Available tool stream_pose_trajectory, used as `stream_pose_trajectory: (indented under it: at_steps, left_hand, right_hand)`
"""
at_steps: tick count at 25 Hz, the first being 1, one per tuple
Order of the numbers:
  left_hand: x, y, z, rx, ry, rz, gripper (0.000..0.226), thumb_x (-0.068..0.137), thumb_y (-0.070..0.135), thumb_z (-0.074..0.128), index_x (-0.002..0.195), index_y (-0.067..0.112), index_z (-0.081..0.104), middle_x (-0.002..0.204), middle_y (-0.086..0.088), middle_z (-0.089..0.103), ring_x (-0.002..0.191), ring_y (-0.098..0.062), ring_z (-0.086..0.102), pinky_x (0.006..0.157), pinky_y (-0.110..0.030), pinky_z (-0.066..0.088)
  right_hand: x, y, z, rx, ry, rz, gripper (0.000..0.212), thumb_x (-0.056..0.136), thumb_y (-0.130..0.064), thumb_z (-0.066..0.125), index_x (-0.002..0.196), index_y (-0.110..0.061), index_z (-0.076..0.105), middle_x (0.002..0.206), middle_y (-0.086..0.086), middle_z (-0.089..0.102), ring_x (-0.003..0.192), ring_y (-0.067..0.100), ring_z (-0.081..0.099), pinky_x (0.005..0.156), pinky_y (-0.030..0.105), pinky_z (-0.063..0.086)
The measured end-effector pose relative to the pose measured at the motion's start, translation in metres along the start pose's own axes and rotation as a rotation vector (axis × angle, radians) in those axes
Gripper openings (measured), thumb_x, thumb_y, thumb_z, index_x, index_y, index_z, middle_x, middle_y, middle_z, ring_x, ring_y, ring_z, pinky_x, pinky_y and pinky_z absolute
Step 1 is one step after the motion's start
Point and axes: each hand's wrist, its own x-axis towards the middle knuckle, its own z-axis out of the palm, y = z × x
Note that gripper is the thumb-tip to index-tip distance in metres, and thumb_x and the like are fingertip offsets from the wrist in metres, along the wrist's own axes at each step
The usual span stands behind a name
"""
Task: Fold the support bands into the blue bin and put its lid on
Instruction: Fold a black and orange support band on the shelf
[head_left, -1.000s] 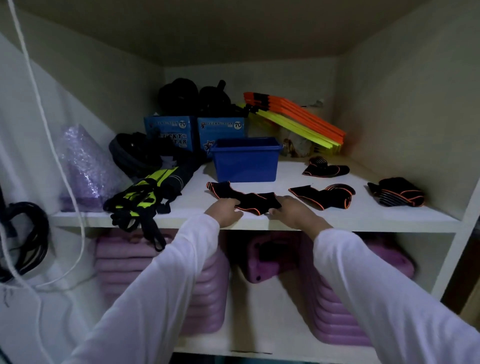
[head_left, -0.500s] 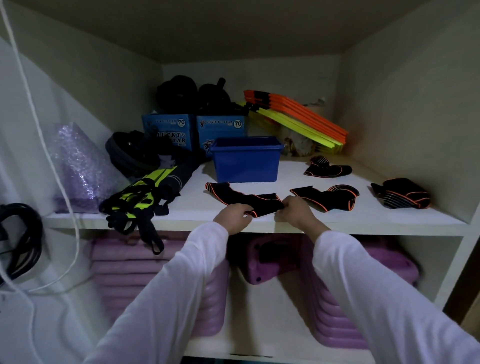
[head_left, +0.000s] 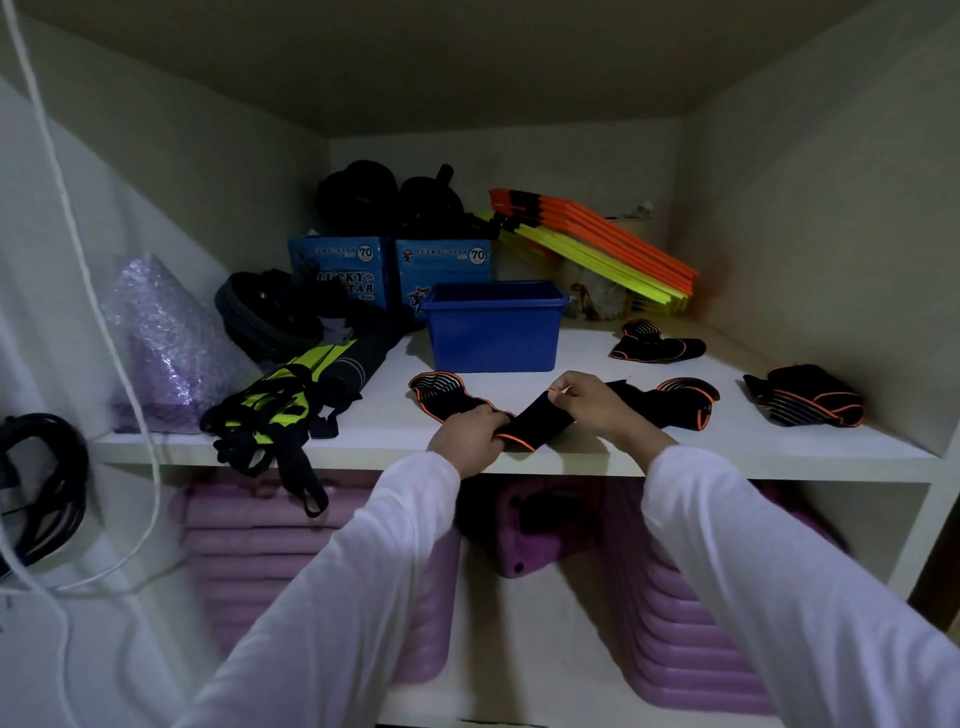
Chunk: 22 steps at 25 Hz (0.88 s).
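At the white shelf's (head_left: 363, 415) front edge, both hands, left (head_left: 470, 439) and right (head_left: 597, 402), pinch one black orange-trimmed support band (head_left: 524, 423), the open blue plastic bin (head_left: 493, 332) behind, three similar bands (head_left: 805, 397) scattered toward the right edge.

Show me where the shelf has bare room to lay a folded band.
Bare patches on the shelf: right of the blue bin, before the rear band; and the front right edge, below the right-hand band. Crowded: the left side, with the strap bundle.
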Motion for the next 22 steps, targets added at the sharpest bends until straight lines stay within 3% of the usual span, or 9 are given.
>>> stream_pose_trajectory:
  at_steps: [4,6,8,11,16,19,22]
  left_hand:
    - [0.003,-0.009,0.007,0.037,-0.029,-0.021,0.043,0.093,0.019,0.045,0.136,0.015,0.051,0.14,-0.008,0.052,0.13,-0.026,0.044,0.109,-0.036,0.035]
    - [0.004,-0.011,0.006,-0.016,-0.027,-0.049,0.043,0.095,0.019,0.044,0.136,0.014,0.05,0.14,-0.009,0.053,0.132,-0.025,0.041,0.111,-0.032,0.031]
    - [0.004,-0.013,0.003,-0.046,-0.024,-0.061,0.041,0.096,0.019,0.043,0.136,0.013,0.051,0.141,-0.009,0.051,0.134,-0.025,0.039,0.112,-0.029,0.027]
    - [0.006,-0.019,0.004,-0.055,-0.01,-0.092,0.04,0.094,0.025,0.047,0.133,0.015,0.055,0.138,-0.01,0.054,0.132,-0.025,0.039,0.111,-0.029,0.028]
    - [0.004,-0.019,0.0,-0.03,-0.023,-0.095,0.046,0.092,0.047,0.045,0.114,0.013,0.067,0.121,-0.013,0.062,0.123,-0.03,0.045,0.104,-0.034,0.034]
    - [0.001,-0.019,-0.003,0.052,-0.106,-0.123,0.062,0.088,0.06,0.041,0.133,0.02,0.053,0.14,-0.007,0.051,0.134,-0.029,0.035,0.112,-0.036,0.028]
    - [-0.001,-0.026,-0.002,0.119,-0.169,-0.152,0.069,0.089,0.063,0.035,0.145,0.022,0.037,0.154,-0.001,0.034,0.144,-0.024,0.021,0.119,-0.037,0.018]
  right_hand:
    - [-0.002,-0.001,-0.013,-0.07,-0.172,0.032,0.021,0.078,-0.02,0.074,0.089,-0.008,0.061,0.08,-0.001,0.055,0.082,0.015,0.052,0.065,0.02,0.037]
    - [-0.004,0.002,-0.02,-0.223,-0.274,0.065,0.03,0.074,-0.02,0.077,0.098,-0.007,0.064,0.08,-0.004,0.056,0.078,0.011,0.052,0.063,0.018,0.037]
    - [-0.005,0.009,-0.021,-0.371,-0.318,0.055,0.027,0.072,-0.018,0.077,0.095,-0.008,0.066,0.084,0.0,0.058,0.083,0.016,0.056,0.069,0.022,0.042]
    - [-0.007,0.018,-0.022,-0.254,-0.207,0.0,0.013,0.075,-0.01,0.072,0.083,-0.008,0.063,0.089,0.006,0.061,0.093,0.028,0.061,0.087,0.034,0.049]
    - [-0.001,0.01,-0.023,-0.173,-0.132,-0.001,0.009,0.088,-0.014,0.061,0.084,-0.012,0.052,0.079,-0.001,0.056,0.087,0.018,0.051,0.066,0.023,0.036]
    - [0.006,0.005,-0.026,-0.122,-0.078,-0.027,0.011,0.091,-0.021,0.057,0.091,-0.011,0.053,0.079,-0.004,0.052,0.088,0.018,0.05,0.067,0.024,0.036]
    - [0.009,0.006,-0.038,-0.19,-0.069,-0.07,0.02,0.09,-0.023,0.06,0.099,-0.006,0.062,0.096,0.005,0.059,0.095,0.02,0.054,0.079,0.027,0.039]
